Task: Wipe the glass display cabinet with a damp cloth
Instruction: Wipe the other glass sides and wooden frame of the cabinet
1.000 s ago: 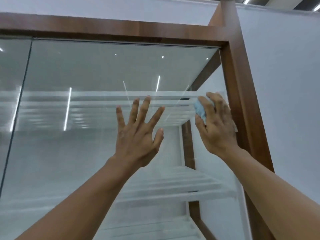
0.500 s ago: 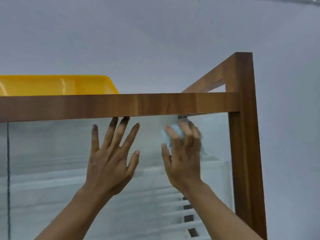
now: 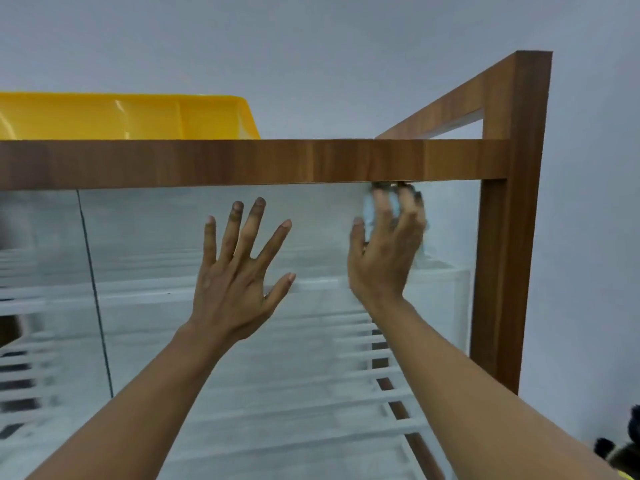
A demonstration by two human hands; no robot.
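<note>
The cloth (image 3: pixel 370 206) has crept up beneath the top rail (image 3: pixel 242 164), bunched against the glass (image 3: pixel 166 237) under curled fingers of the right hand (image 3: pixel 384 258). Beside it, the left hand (image 3: pixel 235 282) braces flat, fingers spread. Upper-edge wiping is underway; the next move likely calls for a sweep toward the corner post (image 3: pixel 502 237).

A yellow plastic tub (image 3: pixel 121 116) stands on top of the cabinet (image 3: pixel 242 164) at the upper left, its lower part hidden behind the wooden top rail and its left end cut by the frame edge. Its wall is glossy and flares outward toward the rim. Behind everything rises a plain pale grey wall (image 3: pixel 311 46), unmarked. At the bottom right corner a dark, fuzzy thing (image 3: pixel 623 448) shows, blurred and cut by the edge; what it is cannot be told. Just below it lies a small yellow-green sliver (image 3: pixel 628 475).
</note>
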